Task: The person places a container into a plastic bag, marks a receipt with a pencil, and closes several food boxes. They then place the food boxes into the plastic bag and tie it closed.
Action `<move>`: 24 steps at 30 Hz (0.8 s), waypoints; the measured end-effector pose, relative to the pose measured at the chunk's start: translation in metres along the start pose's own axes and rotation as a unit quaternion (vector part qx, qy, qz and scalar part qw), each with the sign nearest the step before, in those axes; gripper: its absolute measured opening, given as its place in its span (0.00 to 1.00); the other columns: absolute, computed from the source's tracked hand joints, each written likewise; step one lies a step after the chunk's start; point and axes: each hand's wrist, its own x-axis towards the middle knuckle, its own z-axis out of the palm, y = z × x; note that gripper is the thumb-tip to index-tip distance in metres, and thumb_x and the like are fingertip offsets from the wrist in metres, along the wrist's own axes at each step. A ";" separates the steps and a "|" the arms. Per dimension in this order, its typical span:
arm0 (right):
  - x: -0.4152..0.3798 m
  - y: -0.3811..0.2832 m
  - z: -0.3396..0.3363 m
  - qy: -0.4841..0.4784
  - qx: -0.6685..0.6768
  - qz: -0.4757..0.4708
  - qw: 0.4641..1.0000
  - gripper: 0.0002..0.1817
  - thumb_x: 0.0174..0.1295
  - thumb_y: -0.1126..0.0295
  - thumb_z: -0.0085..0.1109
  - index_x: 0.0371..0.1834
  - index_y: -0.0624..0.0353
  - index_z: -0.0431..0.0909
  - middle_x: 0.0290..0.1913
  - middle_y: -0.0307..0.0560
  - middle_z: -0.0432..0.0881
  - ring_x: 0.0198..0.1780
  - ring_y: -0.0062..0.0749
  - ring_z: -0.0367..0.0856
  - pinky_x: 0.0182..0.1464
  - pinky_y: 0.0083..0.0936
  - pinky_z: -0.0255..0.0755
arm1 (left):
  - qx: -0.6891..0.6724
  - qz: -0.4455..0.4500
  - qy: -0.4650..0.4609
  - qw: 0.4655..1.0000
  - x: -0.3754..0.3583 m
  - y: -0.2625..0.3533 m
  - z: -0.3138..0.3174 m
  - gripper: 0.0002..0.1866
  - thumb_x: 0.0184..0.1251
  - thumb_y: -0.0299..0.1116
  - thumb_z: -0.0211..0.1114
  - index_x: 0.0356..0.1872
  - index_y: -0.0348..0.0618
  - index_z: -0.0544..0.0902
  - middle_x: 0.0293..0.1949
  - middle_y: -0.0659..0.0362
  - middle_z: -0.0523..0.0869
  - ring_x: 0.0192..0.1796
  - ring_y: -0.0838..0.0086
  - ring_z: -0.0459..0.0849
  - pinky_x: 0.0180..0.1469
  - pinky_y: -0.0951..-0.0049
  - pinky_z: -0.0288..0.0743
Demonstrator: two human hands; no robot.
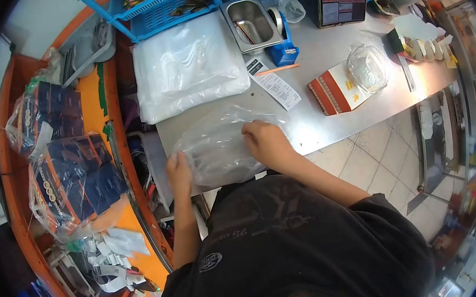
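Well, film this thin seems to want light fingertips and even tension, so that the clear plastic bag (221,153) parts without tearing. It lies at twelve o'clock, along the near edge of the metal counter (314,44), its long axis running roughly eight to two (which end is the mouth, I cannot tell). The right hand (269,144) is curled, fingertips pinching film; the left hand (180,176) bends at the nine o'clock edge, its grip unclear.

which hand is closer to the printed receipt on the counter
Right. The right hand is on the plastic bag, just on the person's side of the receipt; the left hand is at the bag's left edge, farther away.
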 end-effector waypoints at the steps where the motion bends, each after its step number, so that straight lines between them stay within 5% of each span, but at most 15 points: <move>1: 0.002 0.015 0.019 -0.052 -0.124 0.033 0.990 0.33 0.49 0.68 0.62 0.61 0.64 0.65 0.49 0.57 0.70 0.57 0.53 0.67 0.59 0.38 0.63 | -0.031 -0.072 -0.014 0.997 0.001 0.001 -0.005 0.09 0.65 0.32 0.57 0.32 0.33 0.76 0.29 0.54 0.81 0.36 0.71 0.79 0.41 0.68 0.71; 5: 0.005 0.030 0.050 0.078 -0.299 -0.089 0.947 0.32 0.47 0.70 0.64 0.59 0.67 0.65 0.55 0.60 0.68 0.63 0.55 0.62 0.64 0.40 0.59 | 0.193 0.093 0.060 0.975 -0.034 0.086 -0.007 0.08 0.58 0.28 0.62 0.34 0.34 0.76 0.32 0.54 0.80 0.34 0.67 0.79 0.40 0.67 0.72; 7: 0.014 0.021 0.047 0.087 -0.311 -0.144 0.936 0.25 0.48 0.71 0.59 0.52 0.65 0.68 0.54 0.61 0.68 0.59 0.56 0.64 0.59 0.40 0.62 | 0.305 0.415 0.126 0.848 -0.048 0.131 0.014 0.09 0.50 0.24 0.64 0.34 0.38 0.76 0.35 0.54 0.79 0.37 0.63 0.78 0.43 0.63 0.71; 9: 0.023 0.008 0.040 0.046 -0.194 -0.124 0.972 0.26 0.47 0.70 0.61 0.52 0.65 0.67 0.55 0.62 0.67 0.58 0.57 0.64 0.59 0.41 0.61 | 0.211 0.295 -0.138 0.922 -0.046 0.115 0.037 0.10 0.50 0.26 0.64 0.34 0.40 0.76 0.35 0.55 0.77 0.44 0.58 0.75 0.49 0.64 0.67; 11: 0.023 -0.003 0.031 0.008 -0.072 -0.103 0.992 0.27 0.47 0.69 0.62 0.52 0.66 0.67 0.56 0.62 0.66 0.57 0.57 0.65 0.58 0.42 0.61 | 0.301 0.324 -0.180 0.878 -0.025 0.099 0.042 0.10 0.49 0.27 0.65 0.34 0.41 0.77 0.38 0.56 0.77 0.47 0.59 0.74 0.52 0.63 0.64; 13: 0.013 -0.004 0.018 0.246 -0.138 -0.024 0.959 0.31 0.47 0.68 0.67 0.53 0.64 0.62 0.52 0.59 0.70 0.52 0.50 0.68 0.57 0.38 0.62 | 0.385 0.352 -0.220 0.824 -0.011 0.094 0.040 0.10 0.49 0.27 0.66 0.34 0.42 0.77 0.41 0.57 0.77 0.50 0.60 0.73 0.54 0.61 0.62; 14: 0.009 0.002 0.021 0.249 -0.141 -0.022 0.958 0.31 0.47 0.68 0.67 0.53 0.64 0.62 0.52 0.59 0.70 0.52 0.50 0.68 0.57 0.38 0.62 | 0.396 0.355 -0.231 0.814 -0.008 0.091 0.037 0.10 0.49 0.28 0.66 0.34 0.43 0.78 0.43 0.57 0.76 0.51 0.61 0.72 0.55 0.62 0.61; 16: 0.007 0.009 0.032 0.111 0.070 0.193 0.972 0.33 0.49 0.71 0.65 0.56 0.64 0.56 0.47 0.58 0.71 0.53 0.46 0.68 0.56 0.37 0.63 | 0.408 0.362 -0.244 0.802 -0.001 0.082 0.036 0.10 0.50 0.29 0.66 0.35 0.43 0.78 0.45 0.56 0.76 0.52 0.61 0.72 0.55 0.62 0.61; 17: 0.007 0.011 0.035 0.081 0.247 0.162 0.952 0.38 0.49 0.74 0.65 0.60 0.61 0.50 0.47 0.58 0.71 0.53 0.46 0.69 0.53 0.35 0.65 | 0.397 0.378 -0.238 0.802 0.004 0.071 0.038 0.13 0.50 0.32 0.67 0.38 0.43 0.78 0.48 0.55 0.75 0.54 0.60 0.71 0.56 0.60 0.60; 18: 0.006 0.003 0.028 0.084 0.248 0.164 0.951 0.38 0.49 0.74 0.65 0.60 0.61 0.50 0.47 0.58 0.71 0.53 0.46 0.69 0.53 0.35 0.65 | 0.387 0.393 -0.232 0.801 0.006 0.065 0.038 0.16 0.50 0.34 0.67 0.41 0.43 0.78 0.50 0.53 0.74 0.55 0.59 0.69 0.57 0.58 0.59; 20: 0.011 -0.013 0.011 0.104 0.227 0.012 0.968 0.40 0.45 0.74 0.69 0.60 0.59 0.54 0.49 0.58 0.69 0.51 0.45 0.71 0.52 0.32 0.66 | 0.444 0.397 -0.221 0.773 0.002 0.075 0.035 0.21 0.48 0.39 0.69 0.44 0.43 0.77 0.52 0.52 0.72 0.56 0.58 0.69 0.58 0.56 0.59; 22: 0.026 0.028 -0.021 0.009 0.138 0.029 0.990 0.42 0.38 0.73 0.73 0.59 0.57 0.59 0.52 0.60 0.66 0.51 0.47 0.71 0.55 0.33 0.65 | 0.506 0.396 -0.188 0.743 0.008 0.086 0.032 0.27 0.46 0.43 0.71 0.47 0.43 0.75 0.54 0.50 0.70 0.57 0.56 0.68 0.58 0.54 0.59; 24: 0.024 0.023 -0.057 0.040 0.024 0.156 0.987 0.40 0.33 0.72 0.75 0.54 0.59 0.66 0.54 0.59 0.64 0.52 0.49 0.69 0.55 0.38 0.65 | 0.587 0.289 -0.232 0.719 0.019 0.087 0.037 0.38 0.39 0.51 0.74 0.53 0.43 0.71 0.55 0.50 0.69 0.60 0.53 0.65 0.58 0.48 0.58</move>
